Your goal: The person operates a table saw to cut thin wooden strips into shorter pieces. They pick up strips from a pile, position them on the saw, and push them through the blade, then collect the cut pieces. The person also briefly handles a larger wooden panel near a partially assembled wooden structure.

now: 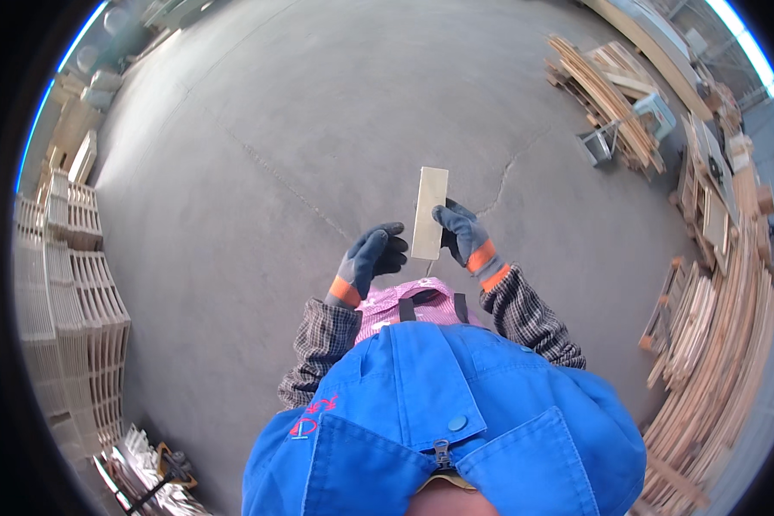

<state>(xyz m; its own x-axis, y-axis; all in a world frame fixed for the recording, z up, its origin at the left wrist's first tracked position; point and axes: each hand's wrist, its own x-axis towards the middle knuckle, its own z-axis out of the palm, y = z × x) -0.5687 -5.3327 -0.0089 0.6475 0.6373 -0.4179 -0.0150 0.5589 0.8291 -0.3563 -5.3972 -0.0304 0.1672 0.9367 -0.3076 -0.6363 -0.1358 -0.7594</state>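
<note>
A flat, pale cream rectangular board point(430, 212) is held upright lengthwise in front of me. My right hand point(463, 234), in a grey-blue work glove with an orange cuff, grips its right edge, thumb on the face and the other fingers behind it. Just left of the board, without touching it, is my left hand point(373, 255) in a matching glove. Its fingers are bent, and a gap shows between thumb and fingers with nothing in it. Below the hands, a pink patterned cloth with dark straps point(417, 303) covers my front under the blue jacket point(439, 396).
Grey concrete floor point(258, 198) with cracks surrounds me. Stacked slatted pale panels point(86, 301) stand along the left. On the right lie long wooden strips point(705, 361), and farther off a pile of planks point(611, 99) beside a metal-legged stand point(600, 143). White scraps point(142, 464) lie at lower left.
</note>
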